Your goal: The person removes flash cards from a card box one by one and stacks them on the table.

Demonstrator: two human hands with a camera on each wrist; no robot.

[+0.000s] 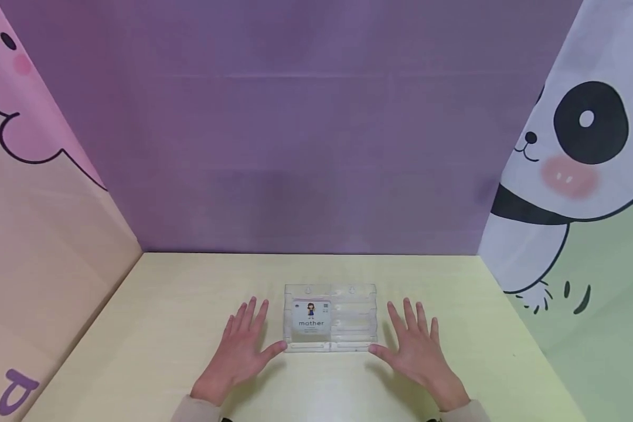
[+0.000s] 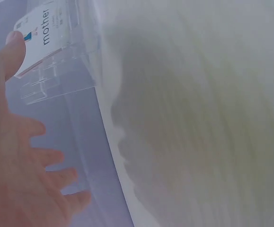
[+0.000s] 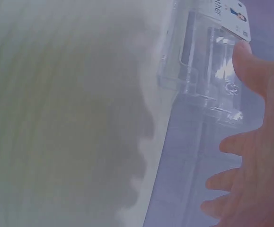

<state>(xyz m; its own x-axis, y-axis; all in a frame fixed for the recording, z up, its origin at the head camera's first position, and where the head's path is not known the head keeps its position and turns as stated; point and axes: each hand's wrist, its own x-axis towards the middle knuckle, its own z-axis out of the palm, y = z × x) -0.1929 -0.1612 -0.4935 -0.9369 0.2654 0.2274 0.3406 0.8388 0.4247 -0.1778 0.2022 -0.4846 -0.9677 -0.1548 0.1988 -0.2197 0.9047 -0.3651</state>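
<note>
A clear plastic card holder (image 1: 353, 316) lies on the table between the two hands. In its left half sits a white card (image 1: 311, 316) printed with a small figure and the word "mother"; the right half shows only transparent ridged plastic. My left hand (image 1: 241, 349) is spread beside the holder's left side, its thumb tip right at the lower left corner. On the other side my right hand (image 1: 418, 354) is spread too, thumb tip close to the lower right corner. Both wrist views show the holder (image 2: 61, 78) beyond straight fingers, with nothing gripped.
The pale wooden table (image 1: 190, 287) ends at a purple back wall (image 1: 306, 146). A pink and beige printed panel (image 1: 42, 234) stands at the left, and a panel with a panda print (image 1: 585, 246) at the right. Both hands cast shadows on the tabletop.
</note>
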